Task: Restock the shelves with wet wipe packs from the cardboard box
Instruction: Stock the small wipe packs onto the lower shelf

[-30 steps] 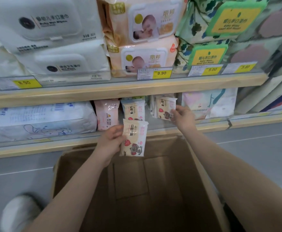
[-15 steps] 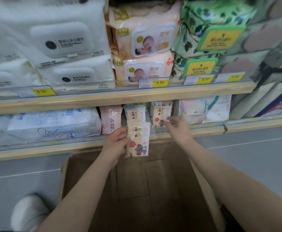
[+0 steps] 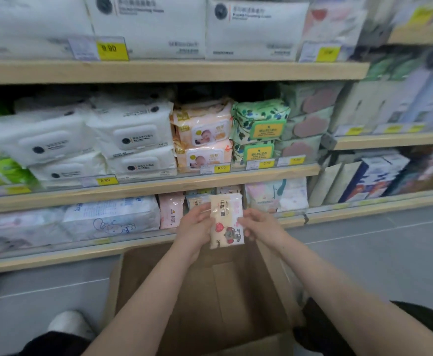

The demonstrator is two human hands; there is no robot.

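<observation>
Both hands, left (image 3: 196, 224) and right (image 3: 258, 223), grip wipe pack (image 3: 226, 222); cardboard box (image 3: 184, 304) below

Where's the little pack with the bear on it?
The bear pack is near the middle of the head view, held between the left hand and right hand, above the cardboard box.

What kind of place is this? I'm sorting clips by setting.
Most likely a shop aisle: wooden shelves stacked with wipe packs, yellow price tags along their edges, and a cardboard box on the floor, with both hands holding a small pack.
</observation>
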